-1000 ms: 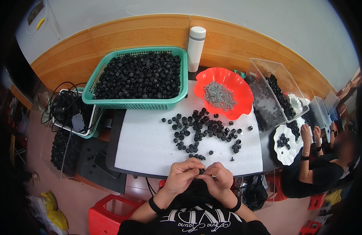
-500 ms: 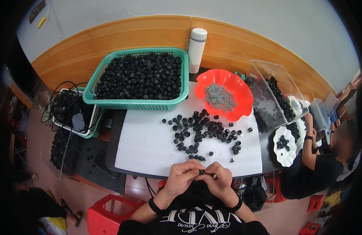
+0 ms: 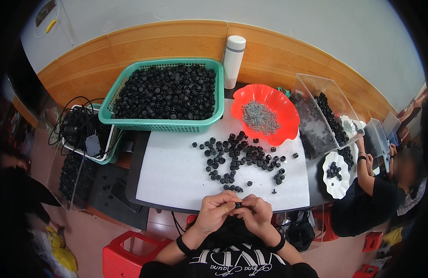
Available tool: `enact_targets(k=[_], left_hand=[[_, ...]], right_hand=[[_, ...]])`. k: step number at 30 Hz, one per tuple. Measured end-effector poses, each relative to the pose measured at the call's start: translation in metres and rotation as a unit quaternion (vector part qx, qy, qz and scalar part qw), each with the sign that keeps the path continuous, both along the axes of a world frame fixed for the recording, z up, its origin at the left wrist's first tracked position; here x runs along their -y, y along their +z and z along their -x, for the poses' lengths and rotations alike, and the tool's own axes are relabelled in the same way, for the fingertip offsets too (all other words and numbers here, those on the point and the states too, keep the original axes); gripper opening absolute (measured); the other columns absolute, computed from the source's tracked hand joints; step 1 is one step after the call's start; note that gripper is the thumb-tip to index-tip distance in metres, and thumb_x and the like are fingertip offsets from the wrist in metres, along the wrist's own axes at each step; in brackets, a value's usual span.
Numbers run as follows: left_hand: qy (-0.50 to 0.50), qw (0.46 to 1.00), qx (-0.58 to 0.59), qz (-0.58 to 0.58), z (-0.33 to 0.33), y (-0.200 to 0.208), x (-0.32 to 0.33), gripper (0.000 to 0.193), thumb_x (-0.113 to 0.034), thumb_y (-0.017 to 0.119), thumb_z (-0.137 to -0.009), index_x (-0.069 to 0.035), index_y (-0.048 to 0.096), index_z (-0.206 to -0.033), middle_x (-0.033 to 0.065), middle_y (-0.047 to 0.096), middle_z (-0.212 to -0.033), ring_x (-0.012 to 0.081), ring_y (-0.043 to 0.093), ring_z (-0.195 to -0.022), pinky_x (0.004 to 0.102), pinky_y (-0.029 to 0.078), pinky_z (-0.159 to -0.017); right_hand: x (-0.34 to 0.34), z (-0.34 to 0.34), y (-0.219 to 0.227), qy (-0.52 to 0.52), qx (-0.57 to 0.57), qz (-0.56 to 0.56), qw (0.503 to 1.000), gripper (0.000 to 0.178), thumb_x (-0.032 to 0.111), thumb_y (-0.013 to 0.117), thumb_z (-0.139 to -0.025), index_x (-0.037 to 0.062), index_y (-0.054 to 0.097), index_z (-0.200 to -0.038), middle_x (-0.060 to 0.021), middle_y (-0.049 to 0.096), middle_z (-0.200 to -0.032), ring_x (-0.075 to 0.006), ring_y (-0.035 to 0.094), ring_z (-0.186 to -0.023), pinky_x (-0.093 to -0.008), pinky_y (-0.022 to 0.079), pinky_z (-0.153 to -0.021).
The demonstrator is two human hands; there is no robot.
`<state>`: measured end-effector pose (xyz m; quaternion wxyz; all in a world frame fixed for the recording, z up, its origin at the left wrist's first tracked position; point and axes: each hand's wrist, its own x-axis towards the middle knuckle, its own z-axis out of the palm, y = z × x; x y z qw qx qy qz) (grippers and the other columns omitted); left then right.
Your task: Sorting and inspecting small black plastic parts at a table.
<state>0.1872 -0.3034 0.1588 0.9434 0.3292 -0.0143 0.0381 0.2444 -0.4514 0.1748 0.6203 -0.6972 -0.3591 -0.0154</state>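
Just off the table's near edge, my left hand (image 3: 215, 212) and my right hand (image 3: 255, 213) meet, their fingertips pinching one small black plastic part (image 3: 238, 205) between them. The fingers cover most of it. Beyond my hands, a loose pile of round black parts (image 3: 232, 153) is spread over the white sheet (image 3: 172, 171). A single small black piece (image 3: 274, 191) stands apart near the right hand. Behind the pile, a red wavy-rimmed bowl (image 3: 288, 109) holds many thin grey metal pins (image 3: 260, 118).
A green basket (image 3: 167, 124) full of black parts stands at the back left, beside a white bottle (image 3: 232, 65). To the right are a clear bin (image 3: 315, 134), a white scalloped plate (image 3: 336, 189) and a seated person (image 3: 376, 199). A red stool (image 3: 121, 255) stands lower left.
Both hands keep nearly the same place, with the right fingers shifted slightly on the part. At the far left, a passing person has moved.
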Motion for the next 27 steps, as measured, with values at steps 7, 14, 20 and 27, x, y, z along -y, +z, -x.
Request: enact_targets(k=[7, 14, 20, 27], left_hand=[[0.005, 1.000, -0.007, 0.008, 0.001, -0.001, 0.000, 0.018, -0.005, 0.064, -0.097, 0.010, 0.070, -0.106, 0.0119, 0.063, -0.098, 0.0162, 0.062, -0.081, 0.0270, 0.051, -0.073], [0.009, 1.000, 0.008, -0.007, 0.002, 0.000, 0.001, 0.021, -0.007, 0.063, -0.098, 0.009, 0.069, -0.111, 0.0067, 0.061, -0.096, 0.0129, 0.059, -0.078, 0.0259, 0.051, -0.070], [0.003, 1.000, 0.009, 0.020, 0.000, 0.000, 0.001, 0.020, -0.006, 0.063, -0.098, 0.009, 0.069, -0.110, 0.0071, 0.061, -0.096, 0.0122, 0.058, -0.077, 0.0247, 0.049, -0.069], [0.003, 1.000, -0.001, 0.011, -0.003, 0.001, -0.001, 0.018, -0.006, 0.063, -0.098, 0.006, 0.070, -0.110, 0.0069, 0.063, -0.098, 0.0098, 0.058, -0.077, 0.0223, 0.048, -0.069]], right_hand=[[-0.004, -0.001, -0.009, -0.015, 0.062, -0.003, 0.998, 0.027, -0.001, 0.077, -0.083, -0.0004, 0.053, -0.094, -0.0119, 0.065, -0.071, -0.0201, 0.064, -0.053, -0.0277, 0.046, -0.046], [-0.008, 0.004, -0.005, -0.013, 0.018, -0.036, 0.999, 0.025, 0.000, 0.074, -0.088, 0.0003, 0.050, -0.098, -0.0117, 0.066, -0.072, -0.0166, 0.065, -0.055, -0.0251, 0.048, -0.048], [-0.008, -0.001, -0.008, -0.007, 0.055, -0.026, 0.998, 0.026, -0.001, 0.074, -0.087, 0.0006, 0.050, -0.097, -0.0121, 0.065, -0.071, -0.0178, 0.065, -0.055, -0.0262, 0.047, -0.047], [-0.007, -0.007, -0.009, -0.013, 0.067, 0.000, 0.998, 0.029, -0.007, 0.075, -0.081, 0.0016, 0.051, -0.096, -0.0111, 0.063, -0.070, -0.0196, 0.063, -0.053, -0.0280, 0.048, -0.047]])
